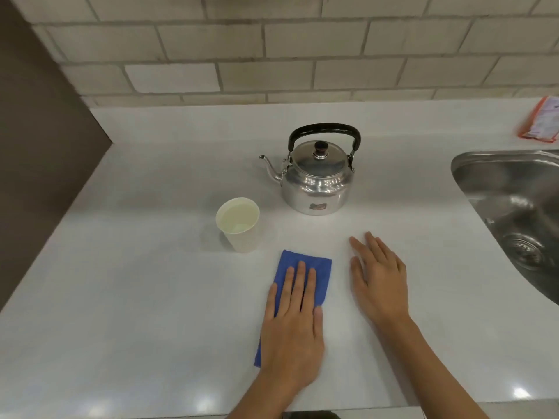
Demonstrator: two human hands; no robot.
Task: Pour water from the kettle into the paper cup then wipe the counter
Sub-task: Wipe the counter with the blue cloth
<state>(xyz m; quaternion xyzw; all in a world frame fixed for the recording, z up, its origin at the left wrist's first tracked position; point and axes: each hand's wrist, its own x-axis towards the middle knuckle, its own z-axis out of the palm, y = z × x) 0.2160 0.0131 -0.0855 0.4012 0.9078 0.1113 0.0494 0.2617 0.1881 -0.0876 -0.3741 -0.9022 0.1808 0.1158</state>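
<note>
A shiny metal kettle (316,179) with a black handle stands upright on the white counter (136,297), spout pointing left. To its front left stands a paper cup (240,225) with water in it. A folded blue cloth (305,267) lies flat in front of the cup. My left hand (292,325) presses flat on the cloth, fingers straight and together. Beside it, my right hand (378,279) rests palm down on the bare counter, fingers spread, holding nothing.
A steel sink (514,207) with a drain is set into the counter at the right. An orange and white packet (541,120) lies at the back right. A tiled wall runs behind, a dark panel stands at the left.
</note>
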